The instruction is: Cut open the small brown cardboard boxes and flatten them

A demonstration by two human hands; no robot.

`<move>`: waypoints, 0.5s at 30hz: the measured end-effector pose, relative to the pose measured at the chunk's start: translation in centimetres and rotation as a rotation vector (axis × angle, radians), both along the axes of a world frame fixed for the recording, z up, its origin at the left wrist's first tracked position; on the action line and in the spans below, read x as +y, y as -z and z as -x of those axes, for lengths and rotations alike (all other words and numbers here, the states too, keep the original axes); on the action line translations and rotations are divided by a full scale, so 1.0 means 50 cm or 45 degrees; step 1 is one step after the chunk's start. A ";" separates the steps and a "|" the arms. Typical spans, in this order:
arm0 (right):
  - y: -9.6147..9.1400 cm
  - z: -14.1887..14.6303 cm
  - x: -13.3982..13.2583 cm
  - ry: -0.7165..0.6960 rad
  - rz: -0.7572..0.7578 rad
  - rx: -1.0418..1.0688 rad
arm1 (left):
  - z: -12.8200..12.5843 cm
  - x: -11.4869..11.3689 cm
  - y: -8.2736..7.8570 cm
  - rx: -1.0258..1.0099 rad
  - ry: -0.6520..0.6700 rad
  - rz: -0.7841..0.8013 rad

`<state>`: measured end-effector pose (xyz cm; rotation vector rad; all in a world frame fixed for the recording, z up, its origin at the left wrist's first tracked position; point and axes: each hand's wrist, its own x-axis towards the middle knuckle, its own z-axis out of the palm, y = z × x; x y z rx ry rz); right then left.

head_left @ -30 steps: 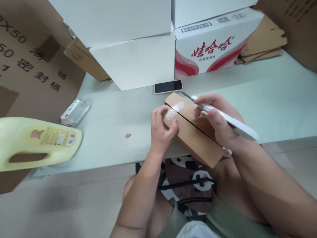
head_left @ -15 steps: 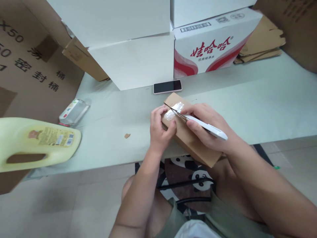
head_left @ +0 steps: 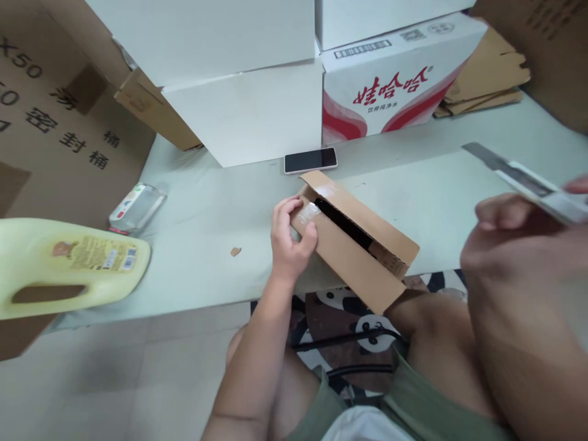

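Note:
A small brown cardboard box (head_left: 351, 254) lies at the table's front edge, its top parted along a lengthwise gap with something dark inside. Clear tape sticks to the flap near its far end. My left hand (head_left: 291, 236) grips that far end, thumb on top and fingers over the side. Off to the right, my right hand (head_left: 519, 226) is closed around a white utility knife (head_left: 535, 184), its blade out and pointing up and left, away from the box. Part of this hand is blurred.
Beyond the box lies a phone (head_left: 311, 160). White cartons (head_left: 257, 110) and a red-and-white carton (head_left: 390, 92) line the back. To the left are a yellow jug (head_left: 105, 257), a clear plastic packet (head_left: 140, 208) and a large brown carton (head_left: 50, 122). A cardboard scrap (head_left: 236, 252) lies nearby.
My right hand has swung away to the right with the utility knife. The box top has come apart along the middle and its flaps have lifted. My left hand still holds the box.

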<state>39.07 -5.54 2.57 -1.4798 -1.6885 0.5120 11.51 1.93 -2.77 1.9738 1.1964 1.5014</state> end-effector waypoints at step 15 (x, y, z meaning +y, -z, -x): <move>0.123 -0.001 0.090 -0.184 0.363 -0.302 | 0.113 0.046 0.002 -0.723 -0.033 0.682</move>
